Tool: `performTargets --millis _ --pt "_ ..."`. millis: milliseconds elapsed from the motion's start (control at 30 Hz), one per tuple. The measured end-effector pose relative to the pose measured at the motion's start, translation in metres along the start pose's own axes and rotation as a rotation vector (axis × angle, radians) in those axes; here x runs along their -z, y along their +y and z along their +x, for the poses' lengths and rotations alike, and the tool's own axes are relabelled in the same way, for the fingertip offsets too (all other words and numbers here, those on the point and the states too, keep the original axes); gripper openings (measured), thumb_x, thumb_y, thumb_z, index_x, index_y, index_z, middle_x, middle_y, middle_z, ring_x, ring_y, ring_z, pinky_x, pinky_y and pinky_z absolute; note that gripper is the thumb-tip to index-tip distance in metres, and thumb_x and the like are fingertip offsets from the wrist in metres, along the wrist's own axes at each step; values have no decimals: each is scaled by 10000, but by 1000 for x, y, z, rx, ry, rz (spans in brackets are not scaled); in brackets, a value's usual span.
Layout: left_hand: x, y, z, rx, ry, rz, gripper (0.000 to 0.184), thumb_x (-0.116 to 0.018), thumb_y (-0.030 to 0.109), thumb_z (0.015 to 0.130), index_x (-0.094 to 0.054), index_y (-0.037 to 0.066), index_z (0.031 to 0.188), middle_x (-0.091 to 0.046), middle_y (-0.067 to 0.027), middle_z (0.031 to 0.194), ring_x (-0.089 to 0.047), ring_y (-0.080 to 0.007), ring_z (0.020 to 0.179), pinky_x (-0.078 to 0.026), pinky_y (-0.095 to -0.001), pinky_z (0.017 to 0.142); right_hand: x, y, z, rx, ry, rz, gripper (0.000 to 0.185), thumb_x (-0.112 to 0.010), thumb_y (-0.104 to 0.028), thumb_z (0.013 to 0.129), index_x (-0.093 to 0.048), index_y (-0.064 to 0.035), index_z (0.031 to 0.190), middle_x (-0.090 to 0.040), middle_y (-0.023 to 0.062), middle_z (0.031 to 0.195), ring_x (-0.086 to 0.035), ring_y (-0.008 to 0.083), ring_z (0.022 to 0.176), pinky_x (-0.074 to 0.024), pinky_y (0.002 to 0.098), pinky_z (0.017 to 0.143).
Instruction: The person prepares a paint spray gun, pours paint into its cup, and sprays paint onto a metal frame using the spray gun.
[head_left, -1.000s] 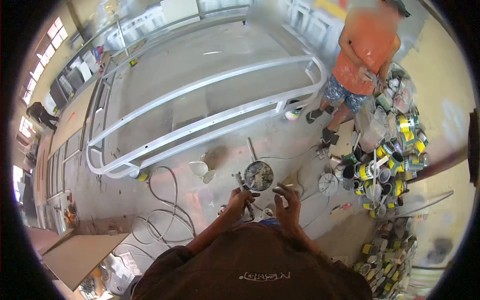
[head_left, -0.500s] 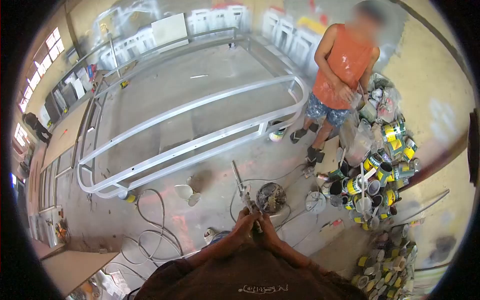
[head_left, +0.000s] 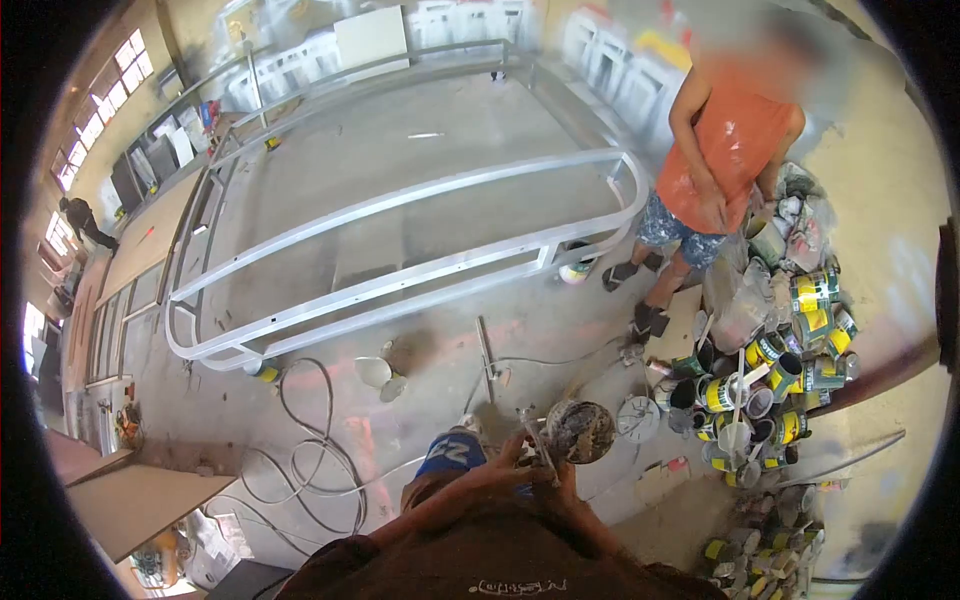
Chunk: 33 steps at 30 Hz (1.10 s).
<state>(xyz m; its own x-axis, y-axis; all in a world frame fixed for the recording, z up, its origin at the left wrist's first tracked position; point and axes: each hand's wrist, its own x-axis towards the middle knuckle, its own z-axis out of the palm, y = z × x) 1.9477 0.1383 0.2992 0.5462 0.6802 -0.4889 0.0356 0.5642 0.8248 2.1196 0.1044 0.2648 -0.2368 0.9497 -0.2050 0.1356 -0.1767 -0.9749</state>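
My left hand (head_left: 508, 458) is closed around a metal spray gun (head_left: 541, 440), in front of my chest. Close against it, my right hand (head_left: 566, 486) is at the gun's lower end, with its fingers largely hidden. A round, paint-crusted cup (head_left: 580, 432) sits at the gun's right side. Whether the cup is fixed to the gun cannot be made out.
A long silver metal frame (head_left: 400, 282) lies ahead. A hose (head_left: 322, 440) coils on the floor at left. Another person (head_left: 722, 150) stands at front right beside piled paint cans (head_left: 765, 350). A distant person (head_left: 84, 220) is at far left. Brown boards (head_left: 150, 495) lie at lower left.
My hands, apart a second ago, have come together at the spray gun. Gun and cup have shifted down and right in view. A knee in blue cloth now shows at left of my hands.
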Motion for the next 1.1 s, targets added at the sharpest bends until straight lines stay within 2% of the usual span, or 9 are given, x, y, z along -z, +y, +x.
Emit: performTargets --millis 200,367,467,500,600,633,733,833,1100 --pt "43 -18 33 198 -246 43 1027 -784 451 744 -191 78 1496 -386 -227 1417 -308 -332 1371 -251 -405 1128 37 78 42 523 52 -800 240 -574 -23 882 -540 -6 1119 -632 147 994 -634 224 919 -497 345 805" --pt "66 -78 123 -114 -276 592 1067 -767 503 726 -161 110 1511 -309 -285 1459 -347 -418 1338 -316 -467 1093 35 -31 102 410 196 -178 182 -537 29 875 -556 -17 1050 -637 132 979 -621 259 947 -490 340 787" --pt "57 -64 159 18 -150 750 1008 -742 519 729 -219 109 1488 -309 -312 1442 -394 -469 1283 -376 -503 1039 44 -82 135 423 214 -554 160 -535 -10 890 -566 -26 1046 -646 129 958 -624 232 834 -486 315 726" --pt "55 -57 169 85 -101 773 978 -732 521 733 -250 108 1476 -312 -321 1433 -416 -483 1258 -399 -514 1017 59 -48 151 675 208 -562 152 -549 -56 892 -577 -32 1039 -649 127 942 -600 189 750 -471 293 651" --pt "68 -22 198 100 -74 787 847 -703 492 757 -337 111 1420 -304 -322 1428 -472 -485 1191 -433 -515 970 74 -85 170 474 202 -514 140 -567 -98 886 -584 -30 1008 -636 115 892 -581 164 696 -449 284 582" --pt "71 -83 236 -143 87 856 629 -655 435 790 -489 108 1300 -469 -284 1318 -561 -432 1091 -469 -515 899 77 -99 179 453 193 -499 138 -567 -119 887 -590 -24 984 -631 114 872 -577 164 678 -443 283 563" --pt "104 -53 250 155 -7 880 454 -618 381 802 -617 97 1155 -625 -225 1118 -625 -398 984 -491 -515 843 91 -136 195 310 200 -469 199 -546 -212 895 -615 -26 908 -648 120 869 -580 184 662 -443 292 552" --pt "138 -63 243 164 61 989 328 -594 344 804 -692 95 993 -681 -194 942 -658 -382 888 -504 -521 790 100 -165 210 219 286 -95 238 -558 -293 890 -611 -61 892 -643 80 850 -515 113 589 -389 258 503" --pt "227 -185 166 560 246 961 624 -559 621 790 -669 76 1074 -656 -189 1116 -609 -405 1068 -473 -508 908 193 -133 237 281 509 205 296 -620 -132 864 -531 -37 1130 -615 49 925 -383 38 540 -311 200 476"
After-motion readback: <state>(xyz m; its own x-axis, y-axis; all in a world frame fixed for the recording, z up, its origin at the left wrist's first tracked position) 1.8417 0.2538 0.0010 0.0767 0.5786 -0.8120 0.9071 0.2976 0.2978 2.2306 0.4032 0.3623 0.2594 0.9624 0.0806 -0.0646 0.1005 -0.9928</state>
